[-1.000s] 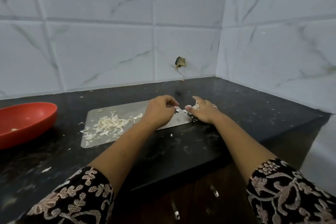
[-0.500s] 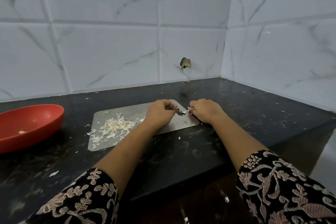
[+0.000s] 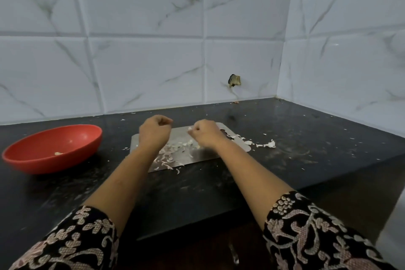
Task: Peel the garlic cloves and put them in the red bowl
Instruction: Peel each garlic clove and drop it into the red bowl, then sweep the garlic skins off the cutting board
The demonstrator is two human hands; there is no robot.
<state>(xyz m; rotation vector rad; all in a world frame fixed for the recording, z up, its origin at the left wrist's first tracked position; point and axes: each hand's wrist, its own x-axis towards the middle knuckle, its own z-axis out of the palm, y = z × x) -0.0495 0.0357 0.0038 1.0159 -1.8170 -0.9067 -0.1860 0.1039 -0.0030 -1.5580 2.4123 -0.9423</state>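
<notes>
Fingers (image 3: 195,127) of right hand (image 3: 206,135): curled, pinching small white garlic clove (image 3: 190,130) above steel board (image 3: 203,156); left hand (image 3: 154,136): curled, contents I cannot tell. Clove, I judge: light, firm, slippery bare; grip at ends. Destination red bowl (image 3: 43,163): far left.

Whitish garlic piece (image 3: 190,130) pinched by the right hand (image 3: 206,133); beneath it, grey metal board (image 3: 197,158) flecked with off-white peels (image 3: 168,158). Left of the pinch, red bowl (image 3: 43,164). Black speckled counter (image 3: 306,138) all round; white tiles (image 3: 142,68) veined grey; black sleeves (image 3: 306,226), pale floral scrolls.
</notes>
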